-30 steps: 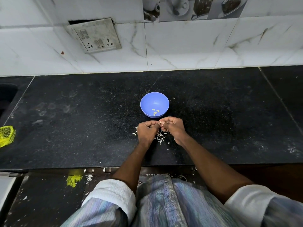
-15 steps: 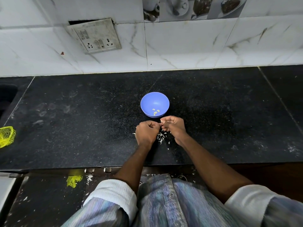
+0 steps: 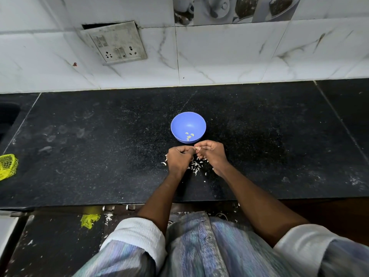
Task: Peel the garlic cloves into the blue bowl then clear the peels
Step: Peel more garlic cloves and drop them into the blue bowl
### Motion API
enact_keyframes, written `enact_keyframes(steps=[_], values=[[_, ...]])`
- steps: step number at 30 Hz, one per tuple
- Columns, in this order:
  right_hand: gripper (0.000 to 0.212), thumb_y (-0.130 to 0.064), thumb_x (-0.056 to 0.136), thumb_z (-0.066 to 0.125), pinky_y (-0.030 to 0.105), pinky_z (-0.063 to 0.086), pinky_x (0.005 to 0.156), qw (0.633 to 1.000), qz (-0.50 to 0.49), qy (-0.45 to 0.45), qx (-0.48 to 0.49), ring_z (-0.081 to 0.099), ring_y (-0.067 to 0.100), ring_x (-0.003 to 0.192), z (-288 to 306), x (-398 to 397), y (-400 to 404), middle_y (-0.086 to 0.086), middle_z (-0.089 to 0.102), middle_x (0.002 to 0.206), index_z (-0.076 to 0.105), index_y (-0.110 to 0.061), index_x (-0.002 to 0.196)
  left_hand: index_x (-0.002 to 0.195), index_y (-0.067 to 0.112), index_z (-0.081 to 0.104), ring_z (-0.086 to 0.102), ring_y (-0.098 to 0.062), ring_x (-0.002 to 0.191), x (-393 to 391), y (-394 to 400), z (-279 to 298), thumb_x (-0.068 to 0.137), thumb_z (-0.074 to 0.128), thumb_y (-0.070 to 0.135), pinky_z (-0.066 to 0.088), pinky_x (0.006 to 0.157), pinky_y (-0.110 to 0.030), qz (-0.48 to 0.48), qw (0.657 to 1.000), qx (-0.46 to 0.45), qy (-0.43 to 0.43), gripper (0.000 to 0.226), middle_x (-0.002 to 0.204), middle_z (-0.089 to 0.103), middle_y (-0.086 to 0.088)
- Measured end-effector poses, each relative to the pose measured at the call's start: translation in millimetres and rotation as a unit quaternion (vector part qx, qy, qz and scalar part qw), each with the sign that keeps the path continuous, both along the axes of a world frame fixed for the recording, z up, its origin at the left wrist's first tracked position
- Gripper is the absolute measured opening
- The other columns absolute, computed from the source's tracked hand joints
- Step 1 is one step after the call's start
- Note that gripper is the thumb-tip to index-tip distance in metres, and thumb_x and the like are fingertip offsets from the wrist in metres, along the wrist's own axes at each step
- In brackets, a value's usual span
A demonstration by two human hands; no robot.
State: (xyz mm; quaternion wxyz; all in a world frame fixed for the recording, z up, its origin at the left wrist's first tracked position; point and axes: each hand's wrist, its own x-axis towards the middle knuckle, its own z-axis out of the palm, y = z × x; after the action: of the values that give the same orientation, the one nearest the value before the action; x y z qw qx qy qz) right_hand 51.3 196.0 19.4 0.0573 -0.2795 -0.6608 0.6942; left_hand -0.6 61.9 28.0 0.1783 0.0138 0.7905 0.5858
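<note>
The blue bowl (image 3: 180, 121) stands on the black counter, with several peeled pale cloves (image 3: 189, 136) lying in its bottom. Just in front of the bowl my two hands meet over a scatter of white peels (image 3: 196, 165). My right hand (image 3: 212, 153) pinches a small garlic clove (image 3: 197, 148) at its fingertips. My left hand (image 3: 178, 159) is curled with its fingertips against the same clove. Most of the clove is hidden by the fingers.
The black stone counter (image 3: 99, 156) runs wide to both sides. A yellow mesh bag (image 3: 8, 166) lies at its far left edge. A wall socket plate (image 3: 116, 44) sits on the white tiles behind. Peel bits and a yellow scrap (image 3: 89, 219) lie on the floor.
Both hands stay together in front of the bowl, with only slight finger movement on the clove. The bowl has not moved.
</note>
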Motion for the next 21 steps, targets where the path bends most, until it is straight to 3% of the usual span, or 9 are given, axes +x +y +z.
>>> enact_keyframes(steps=[4,11,21], values=[[0.012,0.007,0.092,0.067,0.022,0.053,0.061,1.0,0.0,-0.003,0.0,0.064,0.009,0.063,0.6,0.0,1.4,0.016,0.075,0.082,0.075,0.001,0.098,0.078,0.016,0.084,0.062,-0.011,0.059,1.3,-0.5,1.1,0.086,0.079,0.015,0.052,0.062,-0.028,-0.009,0.999,0.033,-0.022,0.01,0.068,0.076,-0.007],[0.011,0.005,0.092,0.069,0.021,0.053,0.061,1.0,-0.015,-0.015,0.0,0.065,0.009,0.061,0.6,-2.1,0.6,0.014,0.077,0.083,0.076,0.0,0.098,0.072,0.018,0.084,0.056,-0.002,0.053,3.9,2.2,4.2,0.087,0.078,0.014,0.046,0.056,-0.021,-0.012,0.999,0.029,0.016,0.017,0.058,0.072,0.003],[0.01,0.001,0.095,0.067,0.021,0.052,0.062,1.0,0.005,-0.014,-0.008,0.064,0.009,0.064,-2.3,-3.1,0.7,0.008,0.076,0.082,0.074,-0.001,0.102,0.069,0.016,0.081,0.051,-0.004,0.055,6.3,3.8,1.7,0.088,0.074,0.016,0.043,0.055,-0.025,-0.01,0.999,-0.004,0.037,0.02,0.059,0.071,-0.001]])
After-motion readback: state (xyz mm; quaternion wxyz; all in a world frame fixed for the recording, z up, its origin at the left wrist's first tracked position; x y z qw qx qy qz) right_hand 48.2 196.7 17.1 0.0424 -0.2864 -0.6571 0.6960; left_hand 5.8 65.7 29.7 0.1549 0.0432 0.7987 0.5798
